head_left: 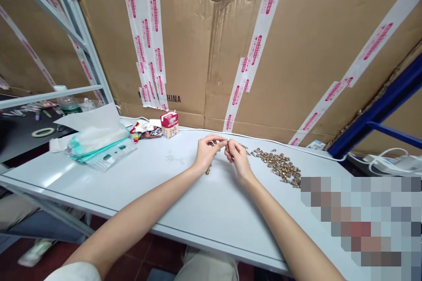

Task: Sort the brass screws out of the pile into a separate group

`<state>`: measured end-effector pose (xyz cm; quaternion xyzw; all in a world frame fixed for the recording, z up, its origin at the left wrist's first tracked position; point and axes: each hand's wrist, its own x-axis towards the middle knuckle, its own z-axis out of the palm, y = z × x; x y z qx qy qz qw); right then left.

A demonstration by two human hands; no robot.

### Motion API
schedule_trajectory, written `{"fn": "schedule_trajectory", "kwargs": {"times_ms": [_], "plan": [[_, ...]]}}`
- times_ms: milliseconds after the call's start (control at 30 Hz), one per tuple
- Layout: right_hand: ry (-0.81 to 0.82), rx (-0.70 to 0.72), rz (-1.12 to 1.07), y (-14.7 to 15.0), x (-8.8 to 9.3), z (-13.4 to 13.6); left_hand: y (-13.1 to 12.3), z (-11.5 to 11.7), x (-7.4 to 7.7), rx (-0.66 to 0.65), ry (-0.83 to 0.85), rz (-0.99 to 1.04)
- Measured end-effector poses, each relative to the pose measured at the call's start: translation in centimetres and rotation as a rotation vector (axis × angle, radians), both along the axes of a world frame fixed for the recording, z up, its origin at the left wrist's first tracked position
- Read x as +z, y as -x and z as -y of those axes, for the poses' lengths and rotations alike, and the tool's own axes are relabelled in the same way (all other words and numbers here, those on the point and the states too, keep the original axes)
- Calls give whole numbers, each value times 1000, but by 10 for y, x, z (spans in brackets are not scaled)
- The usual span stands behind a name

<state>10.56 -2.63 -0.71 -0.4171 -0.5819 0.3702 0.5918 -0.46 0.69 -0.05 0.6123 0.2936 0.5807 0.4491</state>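
Observation:
My left hand [207, 153] and my right hand [236, 158] meet above the white table [66, 175], their fingertips pinching a short gold-coloured metal chain [208, 169]. Its lower end dangles below my left hand, almost at the tabletop. To the right of my right hand lies a loose heap of similar gold-coloured chain pieces [278, 167]. A few faint small pieces [173, 158] lie left of my left hand. The exact shape of the pinched links is hidden by my fingers.
A teal-edged plastic bag [99, 140] lies at the table's left, behind it a red-and-white drink carton [169, 124] and a snack wrapper [147, 132]. A taped cardboard sheet [211, 52] stands along the back edge. A pixelated patch [359, 224] covers the lower right.

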Motion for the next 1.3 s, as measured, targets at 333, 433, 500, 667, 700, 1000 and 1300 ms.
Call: {"fn": "schedule_trajectory", "kwargs": {"times_ms": [333, 433, 500, 667, 700, 1000, 1300], "plan": [[-64, -41, 23, -2, 4, 3, 1, 3, 5, -52, -42, -38], [-170, -161, 174, -3, 6, 7, 1, 5, 8, -44, -105, -50], [-206, -191, 243, -4, 7, 8, 2, 6, 10, -31, -138, -68], [-246, -222, 374, -8, 7, 8, 4, 3, 10, -32, -149, -76], [-257, -242, 412, -9, 7, 8, 4, 3, 10, -39, -148, -73], [-335, -403, 694, -16, 10, 11, 4, 0, 7, -132, -76, -52], [-261, -217, 504, -16, 9, 6, 7, 0, 10, -20, -197, -124]]}}
